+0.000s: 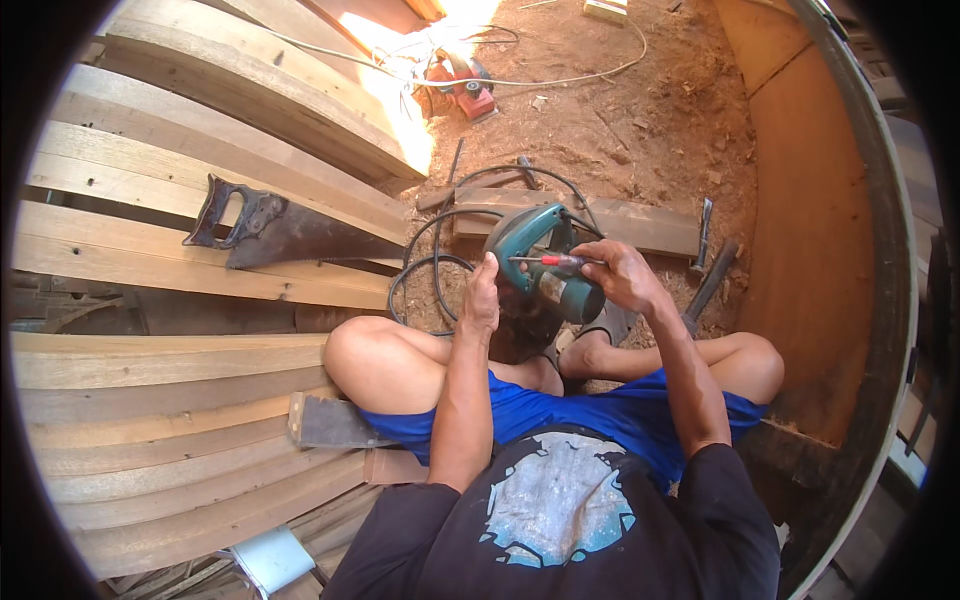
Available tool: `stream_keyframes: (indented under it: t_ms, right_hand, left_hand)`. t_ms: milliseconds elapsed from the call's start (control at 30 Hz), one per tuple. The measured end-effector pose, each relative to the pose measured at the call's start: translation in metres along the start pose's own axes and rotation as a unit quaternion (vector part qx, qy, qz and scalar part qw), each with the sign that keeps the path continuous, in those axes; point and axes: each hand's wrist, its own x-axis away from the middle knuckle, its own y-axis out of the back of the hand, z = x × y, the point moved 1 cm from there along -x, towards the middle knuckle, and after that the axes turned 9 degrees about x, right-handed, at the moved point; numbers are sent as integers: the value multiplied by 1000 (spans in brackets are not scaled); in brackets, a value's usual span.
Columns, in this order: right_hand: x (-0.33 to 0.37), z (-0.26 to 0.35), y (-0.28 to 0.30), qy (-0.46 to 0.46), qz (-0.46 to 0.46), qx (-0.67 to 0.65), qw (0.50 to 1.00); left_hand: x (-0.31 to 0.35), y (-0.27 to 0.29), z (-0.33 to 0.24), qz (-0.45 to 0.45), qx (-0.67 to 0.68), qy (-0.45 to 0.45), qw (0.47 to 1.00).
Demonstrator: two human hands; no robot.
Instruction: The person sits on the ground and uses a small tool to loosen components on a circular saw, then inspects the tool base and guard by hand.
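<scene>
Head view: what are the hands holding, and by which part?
The right hand holds a screwdriver by its handle. The left hand is at the left side of the teal power tool; its exact grip is hidden.

The brown floor (690, 130) is bearing a scatter of sawdust and shavings. Toward the far side, a red power tool (473, 97) is resting on it, a pale cord (600, 79) is curving across it, and a wooden block (605, 10) is sitting there. Nearer, a short thick board (650, 228) is lying crosswise, with a metal-handled tool (706, 225) lying by its right end. At left, long pale planks (130, 170) are lying in rows, carrying a handsaw (300, 235) whose blade is pointing right.
</scene>
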Motion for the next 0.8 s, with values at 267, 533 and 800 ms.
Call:
stream_keyframes:
  t_ms: [267, 533, 800]
  right_hand:
    - [35, 61, 37, 16, -35, 80, 996]
    - [75, 17, 61, -116, -151, 34, 981]
    - [72, -89, -4, -297, -183, 92, 933]
  left_hand:
    - [15, -24, -17, 50, -33, -16, 998]
    - [0, 0, 10, 28, -223, -53, 973]
    - [6, -17, -8, 88, -213, 11, 973]
